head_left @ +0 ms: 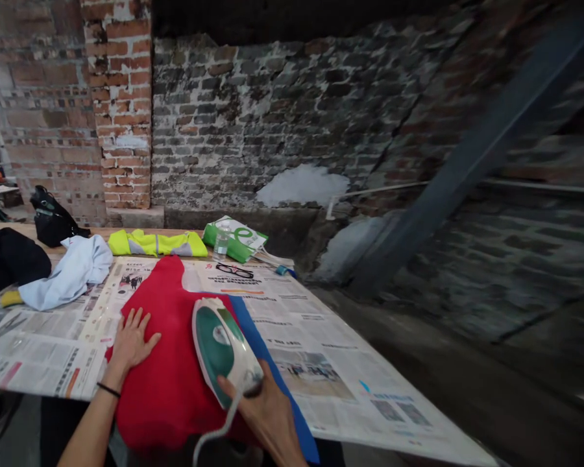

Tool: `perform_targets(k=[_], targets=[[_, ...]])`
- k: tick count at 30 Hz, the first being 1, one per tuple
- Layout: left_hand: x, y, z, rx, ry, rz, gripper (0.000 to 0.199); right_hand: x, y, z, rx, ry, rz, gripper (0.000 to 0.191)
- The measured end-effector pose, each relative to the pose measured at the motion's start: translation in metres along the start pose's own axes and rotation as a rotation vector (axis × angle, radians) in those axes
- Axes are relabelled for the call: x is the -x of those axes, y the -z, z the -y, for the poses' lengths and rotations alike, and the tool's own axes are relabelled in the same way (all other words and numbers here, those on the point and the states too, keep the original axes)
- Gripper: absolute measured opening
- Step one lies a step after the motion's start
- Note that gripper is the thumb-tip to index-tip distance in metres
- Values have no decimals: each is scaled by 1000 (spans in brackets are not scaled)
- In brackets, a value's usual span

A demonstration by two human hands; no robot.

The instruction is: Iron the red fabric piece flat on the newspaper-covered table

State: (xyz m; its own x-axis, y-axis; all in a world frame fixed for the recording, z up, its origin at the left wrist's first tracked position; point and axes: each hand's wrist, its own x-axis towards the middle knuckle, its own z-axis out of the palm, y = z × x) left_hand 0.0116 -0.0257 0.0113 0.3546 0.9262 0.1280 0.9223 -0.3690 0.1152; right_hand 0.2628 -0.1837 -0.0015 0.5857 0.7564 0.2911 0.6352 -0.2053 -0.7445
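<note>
A clothes iron (215, 344), white with a teal body, rests on red fabric (163, 363) near its right side. My right hand (267, 415) is wrapped round the iron's rear end, and the grip itself is partly hidden. The white cord hangs down toward me. My left hand (133, 340) lies flat on the left part of the red fabric, fingers spread. A strip of blue fabric (267, 357) shows along the right edge of the red piece. The red fabric's near end hangs over the table's front edge.
Newspaper (331, 350) covers the table. Along the back lie a hi-vis garment (158, 243), a green-and-white bag (238, 240), a clear bottle (221, 243) and glasses (234, 270). White cloth (80, 269), dark cloth (10, 259), a black bag (51, 217) and scissors (0, 334) are left.
</note>
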Motion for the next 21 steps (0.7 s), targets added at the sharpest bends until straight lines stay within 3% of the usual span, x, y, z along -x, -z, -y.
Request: perform_targets(k=[3,5,10,14,17,21], targets=[[1,0,-1,4,8,-12,61,34,0,-15,-79,7,20,78],[1,0,-1,3,14,-21,57,34,-10,-8,-115,20,24,78],[-3,-3,6,-28,9,-48,55,-31,-46,55,-65,41,141,54],[-6,-6,10,-54,3,-63,55,-74,-57,88,-16,-6,125,46],[-5,-6,9,-53,11,-51,57,-66,-55,78,-36,-16,121,47],[-6,-5,6,-27,51,-12,62,-17,-42,28,-132,-8,50,71]])
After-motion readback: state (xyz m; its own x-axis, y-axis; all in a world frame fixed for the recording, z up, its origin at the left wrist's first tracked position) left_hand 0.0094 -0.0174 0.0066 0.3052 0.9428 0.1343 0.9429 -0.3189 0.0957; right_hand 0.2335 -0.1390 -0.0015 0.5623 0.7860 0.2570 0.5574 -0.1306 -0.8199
